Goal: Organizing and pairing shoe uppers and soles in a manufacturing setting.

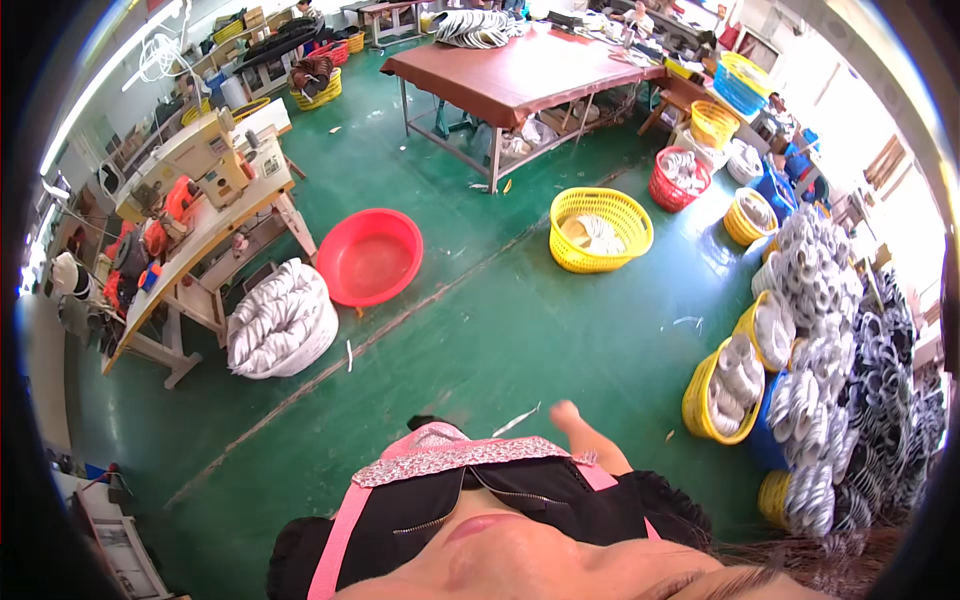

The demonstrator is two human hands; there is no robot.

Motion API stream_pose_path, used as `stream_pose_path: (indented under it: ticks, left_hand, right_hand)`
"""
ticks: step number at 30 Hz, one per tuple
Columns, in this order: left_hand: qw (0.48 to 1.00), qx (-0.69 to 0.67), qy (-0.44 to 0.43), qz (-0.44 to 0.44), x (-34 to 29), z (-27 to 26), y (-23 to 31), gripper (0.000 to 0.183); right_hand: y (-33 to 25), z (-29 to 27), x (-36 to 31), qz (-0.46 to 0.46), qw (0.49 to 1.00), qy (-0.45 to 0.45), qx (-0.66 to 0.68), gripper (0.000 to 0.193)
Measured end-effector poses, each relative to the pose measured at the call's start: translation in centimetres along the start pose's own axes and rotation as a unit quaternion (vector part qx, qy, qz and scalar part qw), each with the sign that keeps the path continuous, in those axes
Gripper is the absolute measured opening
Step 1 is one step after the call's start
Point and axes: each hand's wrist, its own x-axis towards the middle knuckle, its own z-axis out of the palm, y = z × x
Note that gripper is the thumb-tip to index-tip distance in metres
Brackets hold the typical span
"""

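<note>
My right hand hangs low in front of me, at the end of a bare forearm. It is small and smeared, so its fingers do not show, and nothing can be made out in it. My left hand is out of view. I wear a pink apron over a black top. Ahead on the green floor stands a yellow plastic basket with pale pieces in it. Left of that is a wide red basin. Beside the basin sits a tub heaped with white bundled material.
A sewing machine stands on a wooden table at left. Farther off is a large table with a brown cover. Along the right, yellow baskets and a tall pile of grey-white shoe-like pieces line the floor. People sit at the far benches.
</note>
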Motion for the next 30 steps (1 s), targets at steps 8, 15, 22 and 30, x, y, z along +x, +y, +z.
stream_pose_path:
  ticks: [8,15,22,30]
  left_hand:
    - [0.994,0.004,0.102,0.032,21.3,-12.3,-1.1,0.037]
    - [0.963,0.204,-0.003,-0.179,47.4,-20.3,2.6,0.027]
    - [0.980,-0.040,0.176,0.087,73.1,-34.9,28.1,0.021]
    - [0.982,0.104,-0.043,-0.152,74.1,-31.9,13.2,0.028]
  right_hand:
    - [-20.6,-28.4,22.1,-0.152,0.898,0.185,0.370,0.023]
    - [-2.3,-8.9,34.4,-0.258,0.961,-0.031,-0.096,0.042]
    - [-7.7,-29.8,40.4,-0.063,0.996,-0.021,-0.059,0.033]
    - [-7.2,-40.7,61.6,-0.039,0.977,-0.098,-0.185,0.029]
